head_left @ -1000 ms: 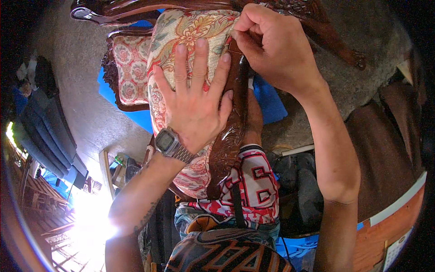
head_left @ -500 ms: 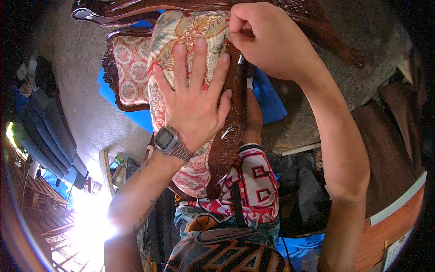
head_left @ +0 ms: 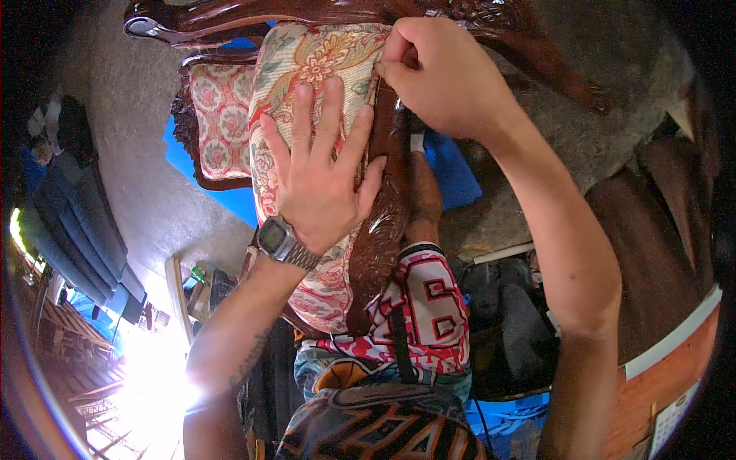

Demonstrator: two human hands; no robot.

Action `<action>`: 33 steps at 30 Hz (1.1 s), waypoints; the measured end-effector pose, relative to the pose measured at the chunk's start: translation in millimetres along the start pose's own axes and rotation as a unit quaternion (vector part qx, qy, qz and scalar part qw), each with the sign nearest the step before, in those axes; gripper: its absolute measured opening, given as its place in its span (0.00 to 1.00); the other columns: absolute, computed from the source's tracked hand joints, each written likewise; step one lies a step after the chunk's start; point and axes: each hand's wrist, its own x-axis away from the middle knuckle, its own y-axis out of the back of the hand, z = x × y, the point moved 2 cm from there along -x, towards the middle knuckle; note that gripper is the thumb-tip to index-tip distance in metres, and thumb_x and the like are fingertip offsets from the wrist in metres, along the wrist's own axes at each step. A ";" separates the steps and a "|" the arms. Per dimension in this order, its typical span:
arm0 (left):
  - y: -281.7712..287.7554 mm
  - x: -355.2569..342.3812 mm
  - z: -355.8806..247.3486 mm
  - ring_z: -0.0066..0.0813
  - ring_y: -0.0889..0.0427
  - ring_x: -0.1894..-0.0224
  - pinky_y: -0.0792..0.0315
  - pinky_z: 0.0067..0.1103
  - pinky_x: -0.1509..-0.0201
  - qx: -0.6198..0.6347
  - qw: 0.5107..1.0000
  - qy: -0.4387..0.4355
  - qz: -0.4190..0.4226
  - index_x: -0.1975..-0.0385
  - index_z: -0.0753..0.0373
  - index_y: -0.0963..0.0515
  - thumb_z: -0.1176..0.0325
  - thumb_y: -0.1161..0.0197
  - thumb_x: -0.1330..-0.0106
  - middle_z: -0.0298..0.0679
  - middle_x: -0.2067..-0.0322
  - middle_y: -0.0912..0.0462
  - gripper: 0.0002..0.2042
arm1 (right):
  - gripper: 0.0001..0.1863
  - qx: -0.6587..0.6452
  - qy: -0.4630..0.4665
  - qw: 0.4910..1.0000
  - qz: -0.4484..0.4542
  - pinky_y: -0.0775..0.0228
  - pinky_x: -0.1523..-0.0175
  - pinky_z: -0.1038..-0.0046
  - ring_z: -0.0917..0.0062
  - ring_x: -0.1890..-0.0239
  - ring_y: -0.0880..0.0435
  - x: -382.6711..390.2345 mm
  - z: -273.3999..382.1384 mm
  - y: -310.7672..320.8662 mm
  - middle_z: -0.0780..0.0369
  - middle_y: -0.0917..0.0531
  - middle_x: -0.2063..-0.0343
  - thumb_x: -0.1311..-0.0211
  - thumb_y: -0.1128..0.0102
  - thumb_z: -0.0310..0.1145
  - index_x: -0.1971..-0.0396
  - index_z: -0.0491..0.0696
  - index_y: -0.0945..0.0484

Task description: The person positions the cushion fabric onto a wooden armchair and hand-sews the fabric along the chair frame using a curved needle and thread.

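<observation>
A cushioned chair piece (head_left: pixel 318 54) with cream, floral fabric and a carved, dark glossy wood frame (head_left: pixel 379 261) lies upright along my lap. My left hand (head_left: pixel 318 180) rests flat on the fabric, fingers spread, a wristwatch at its wrist. At the cushion's upper right edge, where cloth meets wood, my right hand (head_left: pixel 437 80) is closed in a pinch; whatever is between its fingertips is too small and hidden to name. Left of the cushion, a smaller pink-patterned padded panel (head_left: pixel 224 123) in carved wood lies on a blue sheet (head_left: pixel 452 172).
Carved wooden furniture (head_left: pixel 192 27) spans the top over a concrete floor. Dark grey material (head_left: pixel 80 215) is piled at the left, beside a glaring bright opening. Brown cloth (head_left: pixel 644 253) lies at the right near a reddish wooden board (head_left: pixel 652 353). My patterned shorts and leg are beneath the chair piece.
My right hand's pinch has moved slightly left and down along the cushion edge. My left hand stays spread on the fabric, sitting a little lower in the picture.
</observation>
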 end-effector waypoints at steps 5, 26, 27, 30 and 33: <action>-1.6 1.8 -1.7 0.54 0.54 0.30 0.62 0.61 0.36 0.023 0.999 0.016 -0.015 0.44 0.62 0.30 0.61 0.35 0.48 0.51 0.34 0.45 0.29 | 0.08 0.009 0.032 0.998 -0.052 0.33 0.72 0.70 0.71 0.80 0.23 4.3 -5.9 -4.7 0.55 0.23 0.84 0.49 0.41 0.28 0.78 0.39 0.26; 2.2 0.5 -1.4 0.52 0.50 0.31 0.60 0.60 0.36 0.018 0.999 0.010 -0.027 0.48 0.61 0.28 0.60 0.36 0.50 0.50 0.35 0.42 0.27 | 0.10 0.036 0.106 0.980 -0.167 0.28 0.68 0.61 0.57 0.73 0.20 29.0 -6.8 -13.1 0.53 0.21 0.77 0.41 0.42 0.36 0.72 0.44 0.24; 2.6 0.3 -1.4 0.52 0.50 0.31 0.60 0.60 0.36 0.014 0.999 0.009 -0.032 0.48 0.61 0.28 0.60 0.36 0.50 0.50 0.35 0.42 0.27 | 0.09 0.069 0.129 0.970 -0.195 0.28 0.68 0.61 0.57 0.73 0.20 26.2 -9.0 -13.9 0.54 0.21 0.77 0.41 0.42 0.36 0.72 0.44 0.24; 3.0 -0.4 -2.8 0.51 0.50 0.30 0.61 0.59 0.35 0.035 0.999 0.018 -0.035 0.49 0.61 0.27 0.60 0.35 0.50 0.50 0.35 0.42 0.27 | 0.08 0.073 0.207 0.957 -0.192 0.28 0.67 0.60 0.57 0.73 0.20 18.1 -13.0 -13.7 0.53 0.21 0.77 0.41 0.43 0.35 0.74 0.46 0.25; 4.2 -1.2 -3.5 0.49 0.50 0.30 0.62 0.58 0.34 0.054 0.997 0.030 -0.049 0.51 0.61 0.26 0.61 0.35 0.50 0.50 0.35 0.41 0.25 | 0.09 0.053 0.186 0.975 -0.108 0.28 0.67 0.60 0.57 0.72 0.20 13.5 -15.2 -12.5 0.53 0.21 0.77 0.42 0.42 0.36 0.74 0.45 0.25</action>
